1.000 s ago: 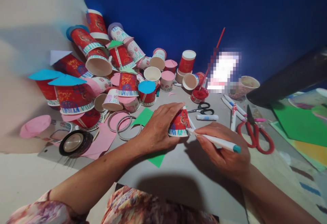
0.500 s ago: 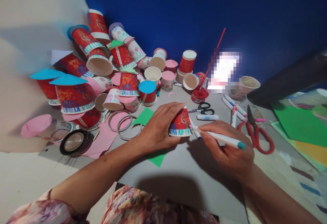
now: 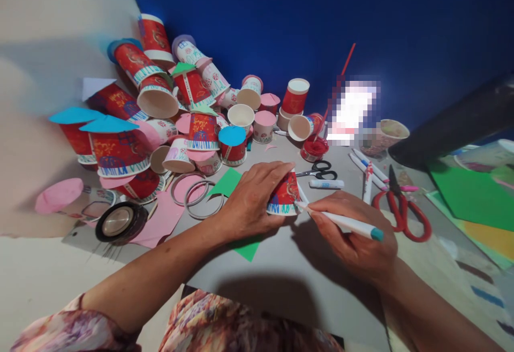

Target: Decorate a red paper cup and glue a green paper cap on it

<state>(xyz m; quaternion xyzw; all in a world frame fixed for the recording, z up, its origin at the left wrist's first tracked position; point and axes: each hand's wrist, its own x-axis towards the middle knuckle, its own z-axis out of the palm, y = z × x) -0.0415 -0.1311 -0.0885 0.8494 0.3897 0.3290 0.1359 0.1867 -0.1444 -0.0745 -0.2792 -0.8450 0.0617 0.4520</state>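
A red paper cup [image 3: 286, 192] with blue and green strokes along its white rim stands rim down on the grey table. My left hand [image 3: 254, 202] is wrapped round its left side and top. Between the fingers of my right hand [image 3: 350, 231] is a white marker [image 3: 349, 222] with a teal end. Its tip touches the cup's lower right side, by the rim. A green paper sheet [image 3: 227, 182] lies partly under my left hand.
Many decorated cups [image 3: 120, 151] are piled at the left and back. Black scissors [image 3: 321, 171], a capped marker [image 3: 326, 184] and red-handled scissors [image 3: 401, 207] lie to the right. Metal rings [image 3: 204, 199] and a tape roll [image 3: 120, 222] lie left. A red jar [image 3: 314, 149] stands behind.
My right hand and the marker have shifted slightly left and down, bringing the tip lower on the cup. My left hand still holds the cup in nearly the same place.
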